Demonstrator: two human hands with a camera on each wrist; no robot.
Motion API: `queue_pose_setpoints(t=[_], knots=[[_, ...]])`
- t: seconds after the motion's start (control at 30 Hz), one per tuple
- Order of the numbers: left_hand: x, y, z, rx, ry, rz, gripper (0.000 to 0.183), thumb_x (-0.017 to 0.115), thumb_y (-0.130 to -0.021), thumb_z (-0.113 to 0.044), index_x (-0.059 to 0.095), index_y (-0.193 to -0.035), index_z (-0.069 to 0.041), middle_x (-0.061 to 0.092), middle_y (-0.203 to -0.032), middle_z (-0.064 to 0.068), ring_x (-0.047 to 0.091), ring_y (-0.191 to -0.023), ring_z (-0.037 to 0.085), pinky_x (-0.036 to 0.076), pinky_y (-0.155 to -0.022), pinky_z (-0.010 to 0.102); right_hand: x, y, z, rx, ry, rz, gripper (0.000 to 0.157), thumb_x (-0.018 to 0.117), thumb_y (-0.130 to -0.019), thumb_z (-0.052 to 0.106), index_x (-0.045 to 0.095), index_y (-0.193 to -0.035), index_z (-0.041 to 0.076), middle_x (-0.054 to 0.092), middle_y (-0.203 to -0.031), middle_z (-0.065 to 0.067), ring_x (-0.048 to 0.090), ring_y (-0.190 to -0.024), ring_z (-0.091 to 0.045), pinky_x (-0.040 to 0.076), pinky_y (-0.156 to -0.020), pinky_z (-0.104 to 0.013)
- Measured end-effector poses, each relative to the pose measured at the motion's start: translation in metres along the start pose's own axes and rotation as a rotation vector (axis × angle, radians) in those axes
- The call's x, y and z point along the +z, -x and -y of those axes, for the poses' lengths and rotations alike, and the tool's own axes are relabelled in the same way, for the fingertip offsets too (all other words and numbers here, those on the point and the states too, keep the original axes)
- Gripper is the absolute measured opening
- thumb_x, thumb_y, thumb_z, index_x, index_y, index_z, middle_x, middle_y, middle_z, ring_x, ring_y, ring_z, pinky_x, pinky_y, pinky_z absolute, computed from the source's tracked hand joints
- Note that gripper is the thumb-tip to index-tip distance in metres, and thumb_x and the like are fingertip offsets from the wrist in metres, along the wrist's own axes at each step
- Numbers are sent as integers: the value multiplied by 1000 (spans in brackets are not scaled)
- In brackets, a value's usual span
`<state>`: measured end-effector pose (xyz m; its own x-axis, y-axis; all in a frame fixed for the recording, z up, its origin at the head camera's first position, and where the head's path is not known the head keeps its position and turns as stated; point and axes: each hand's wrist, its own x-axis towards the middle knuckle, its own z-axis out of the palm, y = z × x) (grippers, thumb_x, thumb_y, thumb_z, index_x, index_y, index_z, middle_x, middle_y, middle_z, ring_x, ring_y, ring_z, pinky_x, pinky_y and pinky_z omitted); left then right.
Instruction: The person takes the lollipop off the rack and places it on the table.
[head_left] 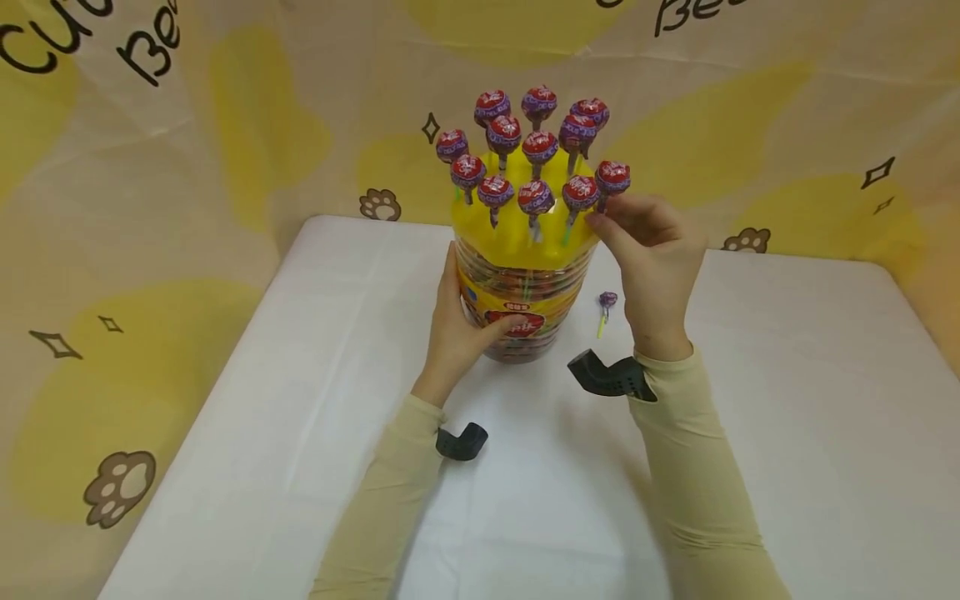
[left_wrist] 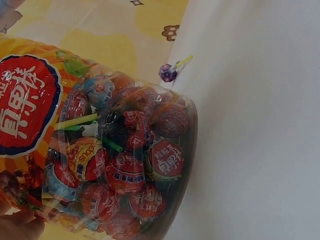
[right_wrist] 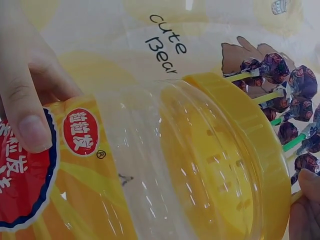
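A clear plastic candy jar point(head_left: 528, 287) with an orange label stands upright, its left side held by my left hand point(head_left: 453, 329), thumb across the label. Several purple-and-red wrapped lollipops point(head_left: 495, 192) stand with their sticks in the yellow lid point(head_left: 510, 242). At the lid's right edge my right hand point(head_left: 663, 267) pinches the stick of one lollipop point(head_left: 612, 177), close under its wrapped ball. In the right wrist view, the fingertips point(right_wrist: 306, 187) are right beside the lid's rim point(right_wrist: 272, 175). More lollipops point(left_wrist: 127, 170) in mixed wrappers fill the jar's lower part.
One purple lollipop point(head_left: 608, 300) with a yellow stick lies on the white tablecloth point(head_left: 360, 350), right of the jar. Behind the table hangs a yellow-patterned cloth point(head_left: 360, 108) with paw prints. Black camera mounts point(head_left: 611, 375) stick out from both wrists.
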<state>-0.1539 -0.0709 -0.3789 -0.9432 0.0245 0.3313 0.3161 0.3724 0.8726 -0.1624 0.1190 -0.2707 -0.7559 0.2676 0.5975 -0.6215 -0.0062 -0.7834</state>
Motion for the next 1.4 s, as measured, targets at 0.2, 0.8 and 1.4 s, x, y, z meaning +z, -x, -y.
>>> queue_pose_setpoints(t=[0.2,0.8,1.4], knots=[[0,1,0,-18,-8,7,112,81,-76,-28,0,-153,-18,17,-155,8,21,-140,23,21,-113,48,1,0,-2,-29,-1,-12,8,72,-79,-5,73,-87,-4,70,-87,-11,67,-79,-23,56,-80,-31],[0,0,2,9,-20,9,112,80,-75,-33,0,-153,-17,17,-155,8,20,-141,22,20,-114,47,7,-2,1,-4,-129,-77,11,69,-79,-11,73,-88,-5,71,-86,-11,67,-79,-21,56,-78,-29],[-1,0,-1,-21,-14,13,112,81,-76,-28,0,-153,-18,18,-155,8,22,-140,23,21,-113,49,7,2,2,19,-248,-95,13,66,-80,-13,73,-88,-6,71,-88,-12,67,-81,-22,56,-77,-28]])
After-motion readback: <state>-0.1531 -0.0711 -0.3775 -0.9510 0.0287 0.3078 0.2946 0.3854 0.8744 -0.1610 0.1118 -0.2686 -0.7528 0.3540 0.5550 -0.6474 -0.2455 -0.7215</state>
